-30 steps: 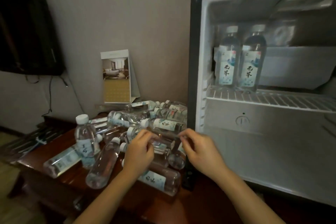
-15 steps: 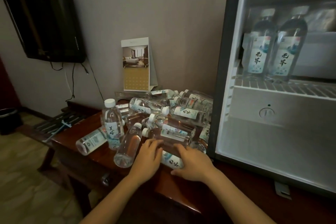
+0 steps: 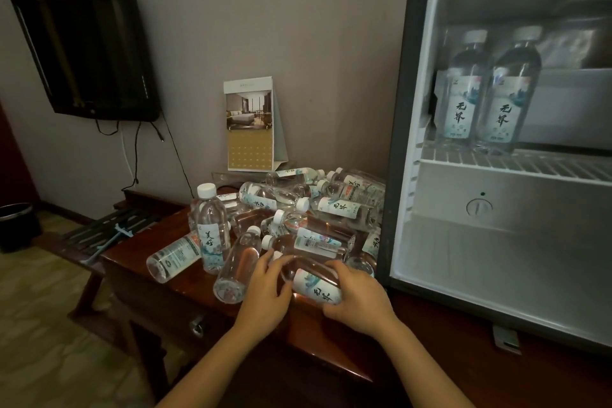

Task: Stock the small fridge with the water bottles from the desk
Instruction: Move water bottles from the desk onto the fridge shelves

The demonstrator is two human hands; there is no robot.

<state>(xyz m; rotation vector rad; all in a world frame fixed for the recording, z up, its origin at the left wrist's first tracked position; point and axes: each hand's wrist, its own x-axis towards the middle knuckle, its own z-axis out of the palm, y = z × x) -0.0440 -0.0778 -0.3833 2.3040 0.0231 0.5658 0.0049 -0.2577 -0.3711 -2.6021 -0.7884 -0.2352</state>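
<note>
Hands low at the near edge of the heap now. Left hand [image 3: 265, 295] over the neck end of a clear plastic water bottle with a white printed label [image 3: 313, 280], fingers close together and curled round it. Right hand [image 3: 359, 303] wrapped round the label end, thumb tucked beneath, fingers clamped over the top. Bottle on its side, white cap pointing left, down by the dark red-brown wooden desk [image 3: 185, 286]. Resting on the wood or just clear of it: cannot tell.

Same bottle as half a second back, but gripped properly this time. Flatter hands then, laid over it; curled right round it now. Well down from a second ago too, when picking at a bottle higher in the heap of clear lying bottles [image 3: 331, 205].

Just right of the hands, small open fridge with a dark frame and white inside [image 3: 397, 142], standing on the same desk. Pair of clear upright white-capped bottles [image 3: 463, 93] side by side on its white wire shelf [image 3: 516, 166], exactly as in both earlier looks.

Left of the heap, clear upright bottle with a white cap [image 3: 210, 228], another lying just beside it. Behind, against the wall, white desk calendar with a hotel-room photo [image 3: 251, 126]. Higher up at left, black wall-mounted television [image 3: 89, 43], hanging tilted.
</note>
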